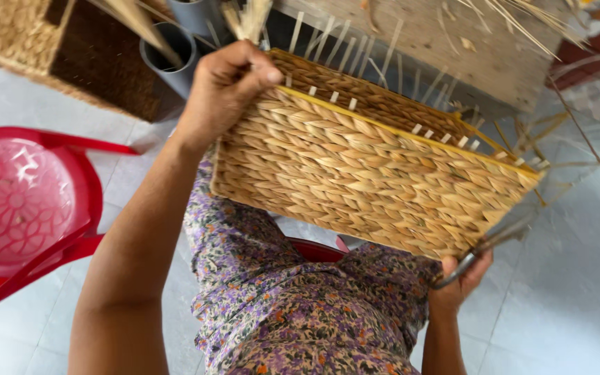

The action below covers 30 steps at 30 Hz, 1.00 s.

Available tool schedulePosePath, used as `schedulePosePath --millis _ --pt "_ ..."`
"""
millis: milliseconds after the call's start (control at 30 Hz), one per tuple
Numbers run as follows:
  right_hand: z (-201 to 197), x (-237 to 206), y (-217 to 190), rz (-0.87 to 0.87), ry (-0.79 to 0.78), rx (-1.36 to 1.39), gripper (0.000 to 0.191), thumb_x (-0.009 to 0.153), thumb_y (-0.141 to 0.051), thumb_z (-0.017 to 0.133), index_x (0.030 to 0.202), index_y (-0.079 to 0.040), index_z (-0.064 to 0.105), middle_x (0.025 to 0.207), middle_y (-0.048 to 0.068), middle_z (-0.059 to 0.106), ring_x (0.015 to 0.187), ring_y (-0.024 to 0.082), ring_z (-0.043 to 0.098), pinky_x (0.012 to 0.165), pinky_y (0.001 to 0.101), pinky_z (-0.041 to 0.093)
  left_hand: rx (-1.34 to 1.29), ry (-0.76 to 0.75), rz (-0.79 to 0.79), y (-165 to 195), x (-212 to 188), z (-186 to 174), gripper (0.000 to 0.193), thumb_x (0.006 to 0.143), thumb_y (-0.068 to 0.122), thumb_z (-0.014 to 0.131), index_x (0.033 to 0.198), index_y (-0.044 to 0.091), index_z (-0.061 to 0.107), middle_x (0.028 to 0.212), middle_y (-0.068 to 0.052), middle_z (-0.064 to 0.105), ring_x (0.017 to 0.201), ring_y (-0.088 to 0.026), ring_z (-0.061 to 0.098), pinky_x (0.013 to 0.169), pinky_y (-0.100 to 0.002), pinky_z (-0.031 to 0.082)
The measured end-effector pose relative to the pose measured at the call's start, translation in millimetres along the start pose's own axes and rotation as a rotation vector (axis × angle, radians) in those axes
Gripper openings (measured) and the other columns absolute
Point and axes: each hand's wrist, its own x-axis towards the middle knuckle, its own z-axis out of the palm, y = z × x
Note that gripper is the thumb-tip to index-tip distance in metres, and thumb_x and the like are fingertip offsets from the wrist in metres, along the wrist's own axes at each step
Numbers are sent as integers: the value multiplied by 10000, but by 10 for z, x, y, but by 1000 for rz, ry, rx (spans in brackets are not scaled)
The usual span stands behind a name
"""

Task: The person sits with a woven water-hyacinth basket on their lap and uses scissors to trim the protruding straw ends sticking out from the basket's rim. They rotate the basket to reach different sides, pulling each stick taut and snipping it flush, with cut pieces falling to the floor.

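- While the woven basket [376, 184] is held tilted above the lap, its open rim faces away, pale stake ends [345, 104] poking up along the yellow edge.
- The left hand [225, 87] is curled over the basket's upper left corner, fingers gripping the rim.
- The right hand [461, 278] sits at the lower right corner, closed around dark metal scissors [484, 248] that touch the basket.
- A red plastic chair [26, 201] stands to the left on the pale tiled floor [564, 298].

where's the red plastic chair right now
In the head view the red plastic chair stands on the floor at far left, beside the left hand's forearm.
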Motion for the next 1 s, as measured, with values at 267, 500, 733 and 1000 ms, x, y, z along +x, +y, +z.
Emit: schedulePosePath --millis 267,500,733,1000 --pt "40 8 48 39 63 33 751 935 -180 644 1617 -38 364 1288 29 491 889 66 508 726 226 486 885 146 518 381 -98 762 186 1049 140 742 1184 27 681 1186 -150 706 1143 -310 653 1084 -506 466" --pt "28 -24 76 14 54 172 771 954 -190 718 1611 -47 341 1495 11 503 938 42 502 758 184 443 688 -69 568 351 99 2188 414 1016 333 735 1253 2 665 1125 -169 720 1020 -300 713 846 -387 592" --pt "28 44 -56 -30 27 264 728 1011 -241 723 1604 -56 342 1552 27 499 1426 144 487 1232 317 364 693 -262 290 486 238 2797 274 966 390 700 910 125 740 902 -71 742 682 -309 729 581 -440 570" --pt "-113 216 11 121 186 721 612 1092 -272 660 1609 -171 348 1333 114 641 1138 195 641 907 323 538 660 -160 520 735 -14 2457 260 1032 277 698 861 82 698 643 -28 657 472 -173 619 416 -349 475"
